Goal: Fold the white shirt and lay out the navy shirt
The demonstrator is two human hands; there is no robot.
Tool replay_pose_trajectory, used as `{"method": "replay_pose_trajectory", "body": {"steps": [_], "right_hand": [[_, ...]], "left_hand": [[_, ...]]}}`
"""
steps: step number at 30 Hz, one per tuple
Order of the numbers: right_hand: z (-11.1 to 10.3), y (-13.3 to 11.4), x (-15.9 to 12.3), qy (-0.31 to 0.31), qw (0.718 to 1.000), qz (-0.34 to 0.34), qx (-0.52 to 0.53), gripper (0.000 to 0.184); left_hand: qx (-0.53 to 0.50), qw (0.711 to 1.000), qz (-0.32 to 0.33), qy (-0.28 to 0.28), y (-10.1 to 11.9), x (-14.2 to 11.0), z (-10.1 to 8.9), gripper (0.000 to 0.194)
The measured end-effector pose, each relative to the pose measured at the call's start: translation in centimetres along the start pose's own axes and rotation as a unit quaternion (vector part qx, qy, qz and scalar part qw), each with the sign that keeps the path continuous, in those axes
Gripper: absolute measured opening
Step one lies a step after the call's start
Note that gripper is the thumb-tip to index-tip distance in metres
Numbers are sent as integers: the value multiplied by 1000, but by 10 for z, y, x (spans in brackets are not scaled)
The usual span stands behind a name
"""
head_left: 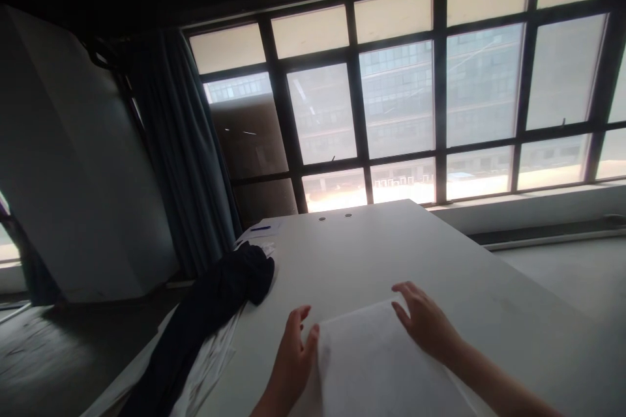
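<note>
A white sheet of paper (376, 365) lies flat on the white table (391, 247) close to me. My left hand (293, 355) rests at the sheet's left edge, fingers stretched out and slightly apart. My right hand (425, 319) lies on the sheet's far right corner, fingers spread flat. Neither hand grips anything.
A dark garment (215, 313) is draped over the table's left side, over some loose papers (210, 358). A blue pen (260, 229) lies at the far left corner. Large windows (401, 98) and a dark curtain (186, 163) stand behind the table.
</note>
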State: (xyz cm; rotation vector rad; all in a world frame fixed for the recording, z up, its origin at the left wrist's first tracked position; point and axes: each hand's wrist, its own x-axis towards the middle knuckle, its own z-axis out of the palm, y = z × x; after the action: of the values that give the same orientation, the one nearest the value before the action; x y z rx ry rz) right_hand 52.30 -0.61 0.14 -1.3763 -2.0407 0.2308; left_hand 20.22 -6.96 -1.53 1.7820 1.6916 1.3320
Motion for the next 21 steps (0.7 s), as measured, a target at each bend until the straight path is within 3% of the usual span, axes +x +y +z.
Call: {"method": "replay_pose_trajectory", "body": {"steps": [3,5,7,9,12,17,21], "right_hand": [[28,-26,-28,-91,994,-55,-11,43],[46,-36,-45,-152,984,-90,-28,52],[59,-35,-56,-197,972,-125,-37,58],[65,-27,-58,-209,965,-151,-36,60],[65,-12,-48,-189,970,-144,-48,63],[61,28,-17,-173,978,-25,-113,71],[51,68,1,-159,969,71,-178,63]], "left_hand": [[129,975,142,-114,-11,-21,21,52],[209,933,230,-184,-23,-37,42,65],[278,890,283,-225,-40,-49,61,58],[329,864,300,-235,-56,-55,75,56],[358,852,301,-235,-68,-53,77,64],[336,854,296,-264,-64,-41,61,86],[333,848,275,-307,-62,-38,58,76]]}}
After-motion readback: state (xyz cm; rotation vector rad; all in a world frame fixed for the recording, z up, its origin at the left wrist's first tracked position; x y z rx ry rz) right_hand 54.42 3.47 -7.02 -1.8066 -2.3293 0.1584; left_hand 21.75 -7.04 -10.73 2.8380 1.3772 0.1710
